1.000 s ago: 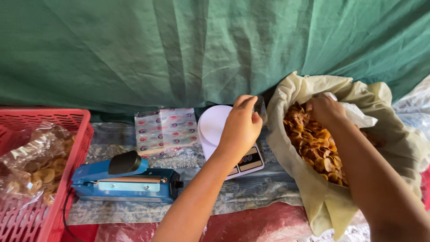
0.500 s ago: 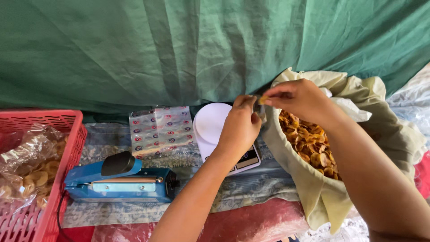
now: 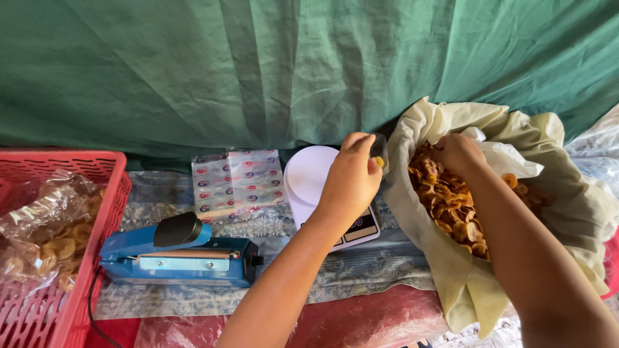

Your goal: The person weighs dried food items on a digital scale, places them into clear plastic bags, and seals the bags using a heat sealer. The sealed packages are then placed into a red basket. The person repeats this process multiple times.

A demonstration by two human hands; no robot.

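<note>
Far left: red plastic lattice basket (image 3: 97, 193) w/ crinkly clear bag of chips (image 3: 48, 225) inside. Next, lower left-centre, blue metal heat sealer (image 3: 180, 258), black knob, on patterned cloth; stack of flat printed clear pouches (image 3: 238, 183) behind it. Centre: white round-topped scale (image 3: 309, 177), smooth, edge partly under left hand (image 3: 351, 180), fingers pinched together on a small clear bag (image 3: 379, 149) w/ a yellowish chip in it, just above scale's right rim. Right: right hand (image 3: 459, 153) curled down into fried chips (image 3: 451, 203), grip hidden, can't tell. Chips heaped in soft cream cloth sack (image 3: 567, 212), rolled floppy rim. Little free room btwn scale & sack; green draped cloth (image 3: 258, 64) closes the back
</note>
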